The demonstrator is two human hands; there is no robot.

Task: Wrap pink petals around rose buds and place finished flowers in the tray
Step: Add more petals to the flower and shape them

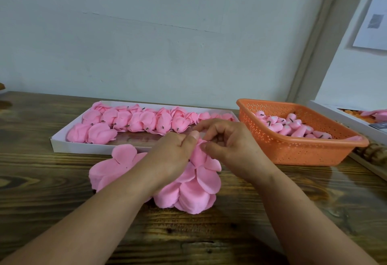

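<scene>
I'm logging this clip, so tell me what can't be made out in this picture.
- Head view: whether a bud sits between the left hand and right hand; fingers and the pinched petal hide it.
- White tray: right end behind the hands.
- Box at right: cut by the frame edge.

Tray (62, 141) behind petals (194, 189) (mid-table); basket (303, 149) right of tray.

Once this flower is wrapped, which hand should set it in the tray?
Probably the left hand: the tray of finished flowers lies on its side, while the right hand sits nearer the orange basket. Both hands now pinch the petals.
</scene>
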